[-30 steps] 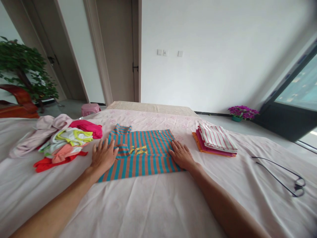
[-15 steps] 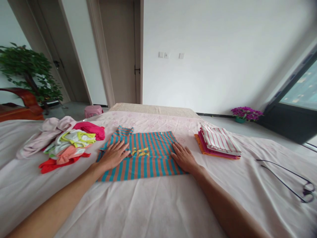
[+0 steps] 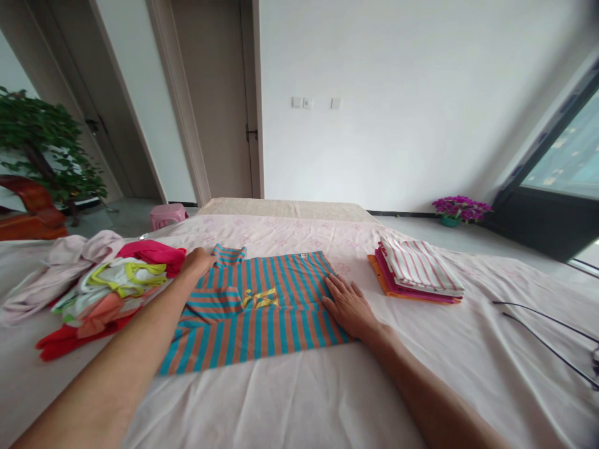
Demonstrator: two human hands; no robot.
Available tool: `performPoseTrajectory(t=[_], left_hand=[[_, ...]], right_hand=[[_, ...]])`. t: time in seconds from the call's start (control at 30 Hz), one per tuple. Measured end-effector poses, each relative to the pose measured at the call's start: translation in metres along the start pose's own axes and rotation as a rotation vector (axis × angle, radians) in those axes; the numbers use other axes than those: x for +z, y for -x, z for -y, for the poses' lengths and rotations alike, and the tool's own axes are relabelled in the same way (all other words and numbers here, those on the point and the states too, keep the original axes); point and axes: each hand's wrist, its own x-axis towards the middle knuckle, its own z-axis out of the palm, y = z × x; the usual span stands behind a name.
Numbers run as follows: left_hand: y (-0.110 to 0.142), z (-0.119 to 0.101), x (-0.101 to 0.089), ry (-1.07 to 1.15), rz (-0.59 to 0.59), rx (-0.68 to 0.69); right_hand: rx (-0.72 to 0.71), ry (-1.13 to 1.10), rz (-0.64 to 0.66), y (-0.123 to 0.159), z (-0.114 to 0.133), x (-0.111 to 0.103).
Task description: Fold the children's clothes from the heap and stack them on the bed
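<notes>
Right hand [image 3: 352, 307] flat on striped top [image 3: 285, 284]; left hand [image 3: 201, 260] perhaps pinching edge.

We note glasses [image 3: 558, 320] at far right, partly cut off by edge of view. Purple flowers [image 3: 461, 207] in green pot [image 3: 450, 221], near dark door [image 3: 552, 218] with glass pane [image 3: 571, 153]. Three white plates [image 3: 296, 102] on wall [image 3: 397, 137]. Left, we log brown doors [image 3: 215, 100], pink stool [image 3: 169, 214], leafy plant [image 3: 42, 128], wooden chair [image 3: 35, 201].

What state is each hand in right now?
Left hand: fingers bent at the far-left edge of the teal-and-brown striped fabric garment; whether it grips can't be told.
Right hand: open, palm down at the garment's right edge.
</notes>
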Motion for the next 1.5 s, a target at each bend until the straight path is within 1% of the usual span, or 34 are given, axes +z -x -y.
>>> performPoseTrajectory(t=[0.1, 0.17, 0.23, 0.33, 0.4, 0.47, 0.5, 0.53, 0.57, 0.6, 0.67, 0.73, 0.8, 0.9, 0.97, 1.07, 1.13, 1.2, 1.27, 1.3, 1.37, 1.43, 1.5], left_hand=[[0.000, -0.005, 0.006, 0.103, 0.093, -0.133], [0.005, -0.010, 0.007, 0.202, 0.152, -0.159], [0.013, -0.014, 0.002, 0.301, 0.207, -0.143], [0.035, -0.018, -0.015, 0.433, 0.250, -0.043], [0.060, -0.012, -0.030, 0.502, 0.255, 0.048], [0.091, 0.001, -0.043, 0.539, 0.290, 0.153], [0.108, 0.011, -0.048, 0.544, 0.352, 0.256], [0.123, 0.022, -0.051, 0.527, 0.408, 0.340], [0.137, 0.034, -0.052, 0.498, 0.454, 0.380], [0.149, 0.045, -0.052, 0.458, 0.459, 0.421], [0.166, 0.063, -0.046, 0.324, 0.436, 0.466], [0.176, 0.071, -0.039, 0.153, 0.383, 0.469], [0.180, 0.069, -0.033, 0.002, 0.311, 0.477], [0.181, 0.055, -0.028, -0.107, 0.192, 0.568], [0.180, 0.046, -0.028, -0.104, 0.144, 0.606], [0.178, 0.043, -0.029, -0.013, 0.115, 0.552], [0.176, 0.046, -0.029, 0.066, 0.147, 0.508], [0.177, 0.049, -0.029, 0.092, 0.208, 0.520], [0.178, 0.050, -0.028, 0.053, 0.247, 0.587], [0.179, 0.049, -0.027, 0.022, 0.243, 0.618], [0.181, 0.048, -0.026, -0.012, 0.193, 0.647], [0.181, 0.048, -0.029, 0.025, 0.126, 0.628], [0.183, 0.051, -0.036, 0.136, 0.111, 0.575]], right_hand=[[-0.004, -0.005, -0.010, 0.000, 0.001, 0.000], [-0.001, -0.007, -0.008, 0.000, 0.001, -0.001], [0.003, -0.011, -0.007, -0.001, 0.002, -0.002], [-0.008, -0.031, -0.014, 0.000, 0.002, -0.002], [-0.017, -0.055, -0.020, 0.002, 0.001, -0.003], [-0.022, -0.081, -0.025, 0.004, -0.001, -0.007], [-0.029, -0.095, -0.024, 0.005, -0.002, -0.009], [-0.036, -0.109, -0.021, 0.006, -0.002, -0.013], [-0.040, -0.121, -0.021, 0.005, -0.002, -0.017], [-0.038, -0.129, -0.026, 0.004, -0.002, -0.022], [-0.020, -0.123, -0.052, -0.003, -0.002, -0.031], [-0.011, -0.099, -0.077, -0.016, -0.001, -0.038], [-0.044, -0.080, -0.068, -0.032, -0.001, -0.040], [-0.093, -0.054, -0.050, -0.059, -0.005, -0.036], [-0.106, -0.032, -0.052, -0.075, -0.008, -0.030], [-0.102, -0.014, -0.043, -0.093, -0.012, -0.021], [-0.081, -0.012, -0.037, -0.101, -0.015, -0.016], [-0.067, -0.016, -0.038, -0.105, -0.018, -0.013], [-0.066, -0.020, -0.044, -0.105, -0.020, -0.013], [-0.064, -0.020, -0.051, -0.104, -0.020, -0.014], [-0.057, -0.013, -0.066, -0.100, -0.021, -0.019], [-0.062, -0.002, -0.087, -0.093, -0.021, -0.028], [-0.087, -0.006, -0.111, -0.083, -0.022, -0.039]])
